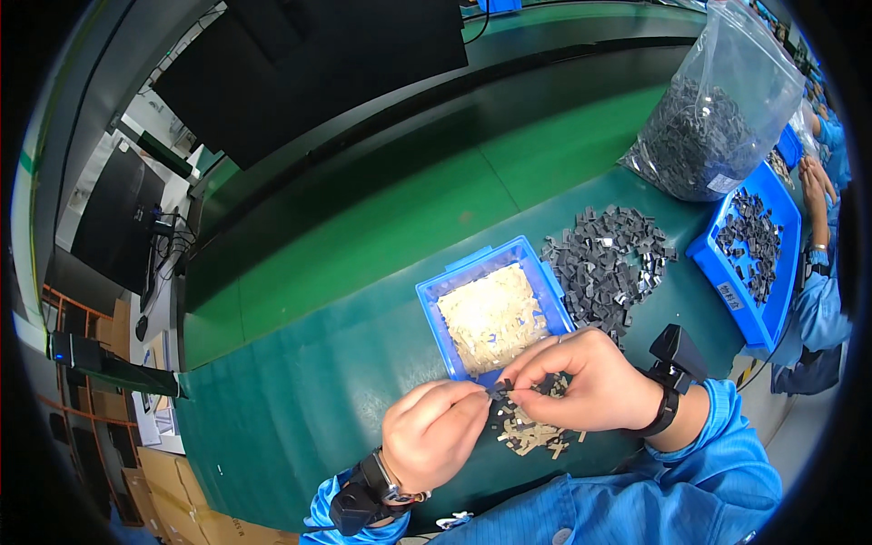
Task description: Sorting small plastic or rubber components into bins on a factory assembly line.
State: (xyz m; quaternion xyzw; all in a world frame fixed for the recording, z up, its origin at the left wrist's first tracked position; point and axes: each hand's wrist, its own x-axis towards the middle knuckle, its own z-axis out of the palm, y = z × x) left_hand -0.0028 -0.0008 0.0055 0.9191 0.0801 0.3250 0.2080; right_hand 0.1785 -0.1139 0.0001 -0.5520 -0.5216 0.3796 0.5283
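My left hand [434, 427] and my right hand [586, 381] meet in front of a blue bin, fingertips pinched together. Between them is a small dark grey piece [499, 392], partly covered by the fingers; its exact kind is too small to make out. The blue bin [436, 320] just beyond holds many small cream-coloured strips [490, 313]. Under my right hand lies a loose pile of cream strips and dark bits [531, 436], partly hidden by that hand. Right of the bin spreads a heap of small dark grey pieces [604, 259].
A clear plastic bag [699, 136] full of dark pieces stands at the far right. Beside it a blue tray [770, 304] holds more of them. A co-worker's hands [816, 186] show at the right edge. A black monitor [313, 68] stands beyond the green table [300, 418].
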